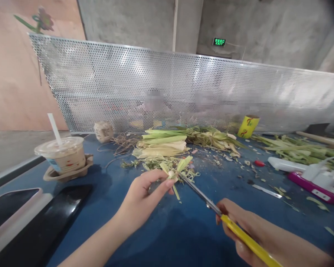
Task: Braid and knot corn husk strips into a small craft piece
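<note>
Between the thumb and fingers of my left hand (146,198) is a small flower-like piece of corn husk (174,172), with pale green strips spreading from a whitish knot. My right hand (239,226) is closed around the yellow handle of a pair of scissors (203,196), whose long metal blades reach up-left. Their tips meet the right side of the husk piece; how far they are apart is hard to make out. Just beyond lies a stack of corn husks (161,142), with curly green trimmings (158,163) in front of it.
To the left stand a lidded drink cup (68,155) and dark phones or tablets (50,218). Twine (125,142) lies at the back. On the right are a utility blade (267,191), a purple power strip (311,187) and scattered scraps. A perforated metal screen (128,81) borders the table.
</note>
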Tool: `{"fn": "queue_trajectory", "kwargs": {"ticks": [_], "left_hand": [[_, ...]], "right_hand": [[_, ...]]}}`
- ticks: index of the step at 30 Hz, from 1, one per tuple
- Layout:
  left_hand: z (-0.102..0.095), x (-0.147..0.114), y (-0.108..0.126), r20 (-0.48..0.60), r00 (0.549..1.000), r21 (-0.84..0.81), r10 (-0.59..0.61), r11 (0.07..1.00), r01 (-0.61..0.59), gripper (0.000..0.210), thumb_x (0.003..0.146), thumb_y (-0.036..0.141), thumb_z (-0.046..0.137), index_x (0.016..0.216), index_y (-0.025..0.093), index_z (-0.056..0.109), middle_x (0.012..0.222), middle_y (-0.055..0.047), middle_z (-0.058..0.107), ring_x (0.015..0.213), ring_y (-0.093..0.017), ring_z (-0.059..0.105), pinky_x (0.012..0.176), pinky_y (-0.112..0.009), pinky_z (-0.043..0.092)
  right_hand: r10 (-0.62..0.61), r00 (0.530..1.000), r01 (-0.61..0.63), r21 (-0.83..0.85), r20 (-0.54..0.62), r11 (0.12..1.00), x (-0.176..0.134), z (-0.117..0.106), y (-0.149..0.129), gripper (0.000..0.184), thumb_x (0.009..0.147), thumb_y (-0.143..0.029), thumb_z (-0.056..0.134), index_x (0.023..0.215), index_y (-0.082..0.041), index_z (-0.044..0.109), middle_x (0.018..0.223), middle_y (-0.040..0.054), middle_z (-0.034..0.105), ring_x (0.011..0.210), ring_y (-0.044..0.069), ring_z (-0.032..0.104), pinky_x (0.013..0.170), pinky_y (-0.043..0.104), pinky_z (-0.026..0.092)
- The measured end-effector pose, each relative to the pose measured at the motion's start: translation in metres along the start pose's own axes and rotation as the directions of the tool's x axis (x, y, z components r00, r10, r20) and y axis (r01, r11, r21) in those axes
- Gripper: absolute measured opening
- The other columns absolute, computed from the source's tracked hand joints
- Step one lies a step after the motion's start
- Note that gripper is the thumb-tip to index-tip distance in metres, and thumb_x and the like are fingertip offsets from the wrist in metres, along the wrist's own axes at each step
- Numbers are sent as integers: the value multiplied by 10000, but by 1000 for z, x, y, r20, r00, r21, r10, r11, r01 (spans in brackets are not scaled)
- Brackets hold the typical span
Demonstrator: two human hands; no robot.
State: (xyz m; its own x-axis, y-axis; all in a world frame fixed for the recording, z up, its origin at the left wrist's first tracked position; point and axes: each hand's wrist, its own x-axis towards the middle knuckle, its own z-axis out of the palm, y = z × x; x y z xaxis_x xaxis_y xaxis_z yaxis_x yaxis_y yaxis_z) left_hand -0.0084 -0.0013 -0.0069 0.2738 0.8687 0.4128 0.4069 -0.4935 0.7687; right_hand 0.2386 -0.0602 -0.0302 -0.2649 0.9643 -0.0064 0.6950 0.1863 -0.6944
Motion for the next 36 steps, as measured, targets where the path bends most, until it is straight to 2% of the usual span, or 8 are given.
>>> {"fn": "queue_trajectory", "kwargs": {"ticks": [3,6,9,14,21,24,32,36], "left_hand": [[1,-2,1,26,999,22,33,999,-34,264,811,331,508,603,191,593,606,21,601,623,-123,539,675,-247,391],[3,-6,3,55,997,35,59,998,-61,233,807,334,520,636,197,598,627,19,627,656,-134,548,693,-264,386],[4,-8,4,54,996,45,74,996,-76,233,813,333,511,643,201,600,614,25,626,647,-131,542,690,-268,380],[5,-6,6,40,995,65,96,993,-99,246,811,316,513,608,206,598,614,22,630,634,-130,538,673,-263,380],[5,-7,8,14,994,67,109,992,-109,227,808,261,527,606,193,604,611,28,630,634,-116,548,673,-240,375],[5,-7,9,16,992,70,126,989,-126,218,805,255,537,609,193,609,612,32,630,631,-111,546,685,-242,368],[8,-7,7,28,988,86,149,985,-151,195,798,267,555,633,188,621,639,20,640,647,-120,530,726,-268,352],[8,-7,9,43,989,88,144,985,-147,203,804,275,547,639,188,630,638,15,640,655,-127,530,726,-273,352]], "right_hand": [[47,997,-51,62,60,997,1,0,-12,264,695,-504,484,781,-267,559,671,49,610,638,199,575,548,261,463],[51,996,-57,82,68,995,3,-1,-19,314,684,-550,472,736,-242,515,676,53,599,689,196,580,575,258,466],[62,995,-72,126,75,990,3,1,-20,348,680,-581,466,722,-237,498,676,55,591,730,198,580,587,254,472],[39,995,-58,210,93,976,4,9,-17,414,687,-644,429,765,-244,503,678,51,560,689,189,565,589,257,480],[-15,996,2,154,83,988,6,13,-15,545,721,-728,313,795,-222,501,637,36,532,628,156,530,567,233,470],[-12,999,4,155,52,988,4,11,-16,554,726,-730,320,808,-219,517,649,40,542,660,160,533,587,229,475],[-20,996,-4,248,92,969,1,14,-23,579,729,-732,320,873,-208,519,708,49,550,695,163,530,614,226,480],[-1,994,-28,266,109,964,1,14,-21,523,732,-705,374,829,-205,495,700,33,524,677,143,505,616,212,471]]}}
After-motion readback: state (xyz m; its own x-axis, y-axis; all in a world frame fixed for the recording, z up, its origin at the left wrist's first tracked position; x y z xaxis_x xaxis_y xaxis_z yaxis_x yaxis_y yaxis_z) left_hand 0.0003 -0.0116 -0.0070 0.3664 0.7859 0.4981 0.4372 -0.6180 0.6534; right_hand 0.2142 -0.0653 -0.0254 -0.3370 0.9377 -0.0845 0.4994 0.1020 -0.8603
